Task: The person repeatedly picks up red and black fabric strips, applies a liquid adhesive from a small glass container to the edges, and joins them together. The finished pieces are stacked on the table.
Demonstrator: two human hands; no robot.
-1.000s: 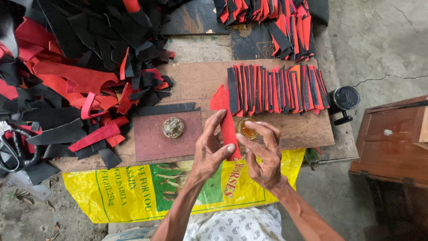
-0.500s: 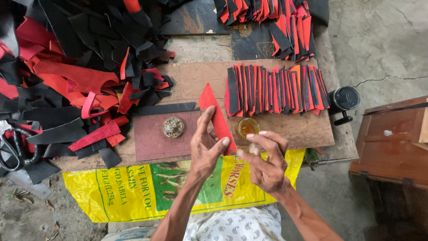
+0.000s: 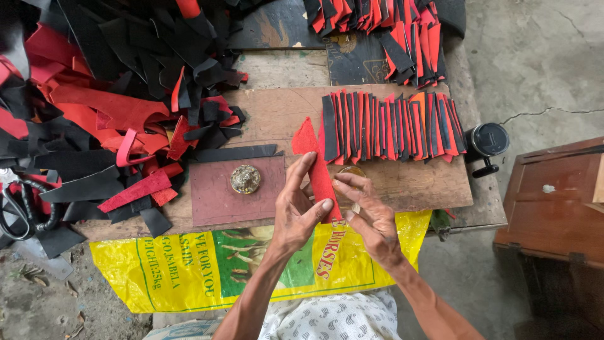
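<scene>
**Head view: red strip held between both my hands**

My left hand (image 3: 301,211) pinches a long red leather-like strip (image 3: 318,167) between thumb and fingers, holding it tilted above the wooden board (image 3: 402,179). My right hand (image 3: 371,217) has its fingers curled near the strip's lower end, over a small amber glass jar (image 3: 350,172). A row of red and black strips (image 3: 390,126) lies just beyond.

Scissors (image 3: 17,211), yellow sack (image 3: 189,267), wooden box (image 3: 553,220), black lidded jar (image 3: 489,140).
</scene>
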